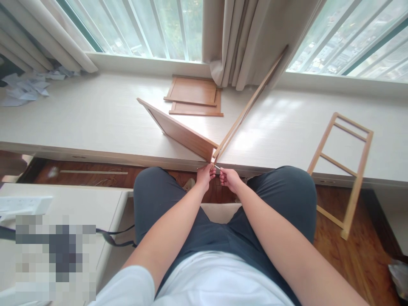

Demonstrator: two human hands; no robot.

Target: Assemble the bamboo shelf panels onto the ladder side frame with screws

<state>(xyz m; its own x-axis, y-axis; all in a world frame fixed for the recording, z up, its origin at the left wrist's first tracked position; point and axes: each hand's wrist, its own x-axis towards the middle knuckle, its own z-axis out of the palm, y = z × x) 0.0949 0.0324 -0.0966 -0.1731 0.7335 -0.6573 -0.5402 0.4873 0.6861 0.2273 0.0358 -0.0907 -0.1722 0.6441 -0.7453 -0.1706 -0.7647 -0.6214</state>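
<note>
Fingers of my left hand [205, 175] and right hand [228, 177] pinched together on something small I can't make out, just below the wooden panel [178, 131] corner at the window ledge [95, 119] edge.

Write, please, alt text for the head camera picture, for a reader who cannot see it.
A seated person's left hand and right hand meet at the corner where a tilted wooden panel joins a thin wooden frame on a white window ledge. Two flat panels lie near the curtain; a ladder-like frame leans at right.
</note>
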